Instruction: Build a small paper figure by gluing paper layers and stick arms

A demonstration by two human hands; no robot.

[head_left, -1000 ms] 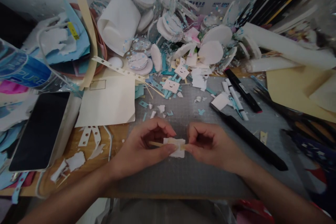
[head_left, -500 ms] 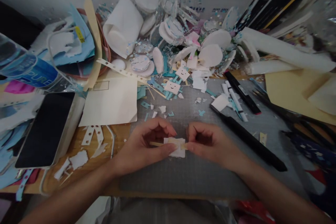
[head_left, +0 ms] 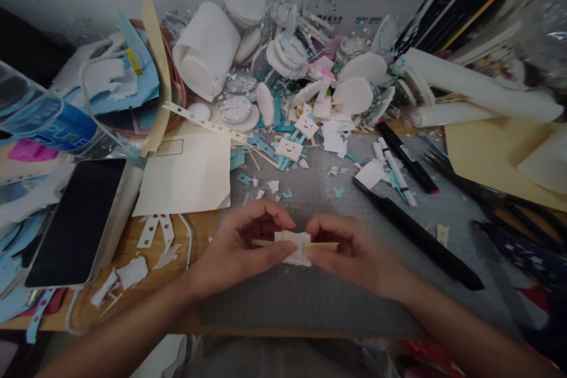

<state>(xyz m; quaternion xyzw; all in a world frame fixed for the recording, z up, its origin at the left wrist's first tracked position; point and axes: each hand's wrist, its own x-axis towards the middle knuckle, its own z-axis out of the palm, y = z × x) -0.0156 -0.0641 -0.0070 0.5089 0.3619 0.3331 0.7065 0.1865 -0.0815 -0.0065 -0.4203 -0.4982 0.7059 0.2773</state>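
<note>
Low over the grey cutting mat [head_left: 310, 307], a small white padded piece [head_left: 290, 237] is held between both hands. Pale thin strips stick out from its left and right sides; the right strip [head_left: 325, 245] shows above my right thumb. My left hand [head_left: 248, 242] pinches the piece, thumb on its face. My right hand [head_left: 349, 248], slightly blurred, has its thumb at the piece's right edge, fingers curled behind. Two small paper figures with drawn smiling faces lie beyond the hands, one [head_left: 289, 149] nearer and another [head_left: 307, 125] behind it.
A phone [head_left: 77, 221] and a water bottle [head_left: 53, 118] are at the left, beside a cream sheet [head_left: 186, 177]. A black pen-like tool [head_left: 425, 242], markers [head_left: 407, 156] and scissors [head_left: 531, 224] lie right. White discs [head_left: 354, 94] and paper scraps pile up at the back.
My right thumb has moved left onto the piece's right edge, and more of the pale strip on that side now shows. The view has shifted slightly.
</note>
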